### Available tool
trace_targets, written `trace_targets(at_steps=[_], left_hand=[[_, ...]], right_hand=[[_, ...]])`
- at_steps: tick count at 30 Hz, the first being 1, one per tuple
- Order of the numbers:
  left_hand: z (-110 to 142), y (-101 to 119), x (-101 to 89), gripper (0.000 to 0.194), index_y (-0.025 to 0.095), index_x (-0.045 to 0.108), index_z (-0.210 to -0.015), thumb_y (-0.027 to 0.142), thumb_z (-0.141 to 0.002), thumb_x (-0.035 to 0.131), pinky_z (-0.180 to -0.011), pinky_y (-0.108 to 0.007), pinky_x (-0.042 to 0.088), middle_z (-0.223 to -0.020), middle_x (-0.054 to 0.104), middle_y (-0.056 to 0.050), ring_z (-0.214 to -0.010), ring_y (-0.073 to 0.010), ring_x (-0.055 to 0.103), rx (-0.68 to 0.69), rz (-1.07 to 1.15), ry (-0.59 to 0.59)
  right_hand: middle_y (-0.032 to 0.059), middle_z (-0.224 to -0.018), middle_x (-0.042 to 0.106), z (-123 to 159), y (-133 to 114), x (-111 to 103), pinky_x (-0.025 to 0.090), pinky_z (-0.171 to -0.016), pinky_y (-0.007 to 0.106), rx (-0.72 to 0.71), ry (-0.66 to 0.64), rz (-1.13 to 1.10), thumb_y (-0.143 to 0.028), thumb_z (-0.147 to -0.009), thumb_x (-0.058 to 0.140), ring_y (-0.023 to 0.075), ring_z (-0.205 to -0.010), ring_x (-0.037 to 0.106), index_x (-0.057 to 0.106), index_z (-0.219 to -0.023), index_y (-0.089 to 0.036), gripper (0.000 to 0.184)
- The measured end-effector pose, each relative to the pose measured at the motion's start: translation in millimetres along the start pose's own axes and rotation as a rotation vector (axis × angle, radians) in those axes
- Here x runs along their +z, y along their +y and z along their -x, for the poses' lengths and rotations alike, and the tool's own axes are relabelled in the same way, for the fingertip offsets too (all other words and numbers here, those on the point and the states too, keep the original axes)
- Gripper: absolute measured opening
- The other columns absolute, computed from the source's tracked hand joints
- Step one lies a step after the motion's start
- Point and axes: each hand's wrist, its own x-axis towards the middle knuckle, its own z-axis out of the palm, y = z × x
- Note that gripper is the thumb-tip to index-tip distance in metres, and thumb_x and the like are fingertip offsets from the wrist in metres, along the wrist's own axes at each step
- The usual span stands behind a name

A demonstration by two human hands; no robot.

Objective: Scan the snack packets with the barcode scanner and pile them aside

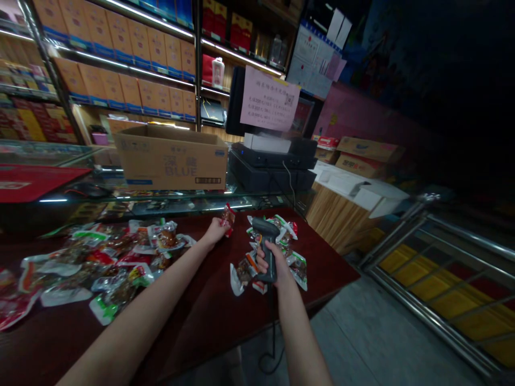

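My left hand point(216, 230) is closed on a small red snack packet point(228, 219), held above the dark red tabletop point(193, 311). In my right hand point(273, 260) is a black barcode scanner point(266, 230), its handle wrapped by my fingers and its head tilted toward the left. The scanner's cord point(273, 321) hangs down past the table's front edge. Beneath and behind the scanner lies a small group of vacuum-packed snacks point(298, 265). A larger heap of similar packets point(120, 257), with clear, green, orange and red wrapping, spreads over the left side of the table.
Behind the table, a glass counter point(177, 203) carries an open cardboard box point(171, 161) and a dark till machine point(273, 161) with a paper sign point(270, 99). A red folder-like sheet point(36, 182) lies left. Metal railing point(438, 279) stands right; stocked shelves rise behind.
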Motion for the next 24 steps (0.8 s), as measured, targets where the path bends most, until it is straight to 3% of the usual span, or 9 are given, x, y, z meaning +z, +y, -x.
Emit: trace_targets(at_steps=[3,6,10,19,24], left_hand=[[33,5,-22.1,0.037,0.014,0.050,-0.114,0.010,-0.078,0.058,-0.068,-0.027,0.054,-0.101,0.069,-0.012,-0.083,-0.0170,0.070,-0.002,0.251,-0.095],[67,11,-43.0,0.039,0.013,0.056,-0.113,0.008,-0.075,0.060,-0.069,-0.025,0.054,-0.106,0.069,-0.013,-0.092,-0.0183,0.069,-0.068,0.587,-0.270],[98,15,-58.5,0.036,0.011,0.060,-0.111,0.006,-0.076,0.059,-0.081,-0.029,0.055,-0.108,0.069,-0.014,-0.095,-0.0206,0.069,-0.139,0.766,-0.350],[102,12,-58.0,0.025,0.010,0.063,-0.107,0.013,-0.084,0.055,-0.092,-0.042,0.052,-0.102,0.070,-0.014,-0.087,-0.0205,0.069,-0.154,0.930,-0.358],[98,3,-56.2,0.027,0.012,0.063,-0.108,0.017,-0.081,0.061,-0.082,-0.034,0.053,-0.095,0.071,-0.010,-0.079,-0.0161,0.067,-0.101,0.839,-0.321]], right_hand=[[-0.0076,-0.058,0.049,3,0,2,0.027,-0.029,0.014,0.066,-0.064,0.031,-0.040,-0.077,0.067,0.0031,-0.035,0.034,0.052,-0.097,-0.018,0.033],[-0.0073,-0.059,0.050,7,0,4,0.026,-0.030,0.015,0.114,-0.129,0.080,-0.041,-0.079,0.066,0.0033,-0.035,0.034,0.051,-0.103,-0.018,0.037],[-0.0074,-0.060,0.049,11,1,4,0.026,-0.030,0.015,0.161,-0.207,0.125,-0.043,-0.081,0.063,0.0033,-0.035,0.032,0.051,-0.106,-0.018,0.038],[-0.0079,-0.062,0.048,11,2,1,0.025,-0.029,0.014,0.195,-0.271,0.123,-0.047,-0.080,0.063,0.0026,-0.035,0.029,0.050,-0.106,-0.020,0.039],[-0.0080,-0.060,0.047,12,3,2,0.026,-0.029,0.014,0.183,-0.249,0.124,-0.048,-0.078,0.065,0.0026,-0.035,0.028,0.050,-0.103,-0.019,0.041]])
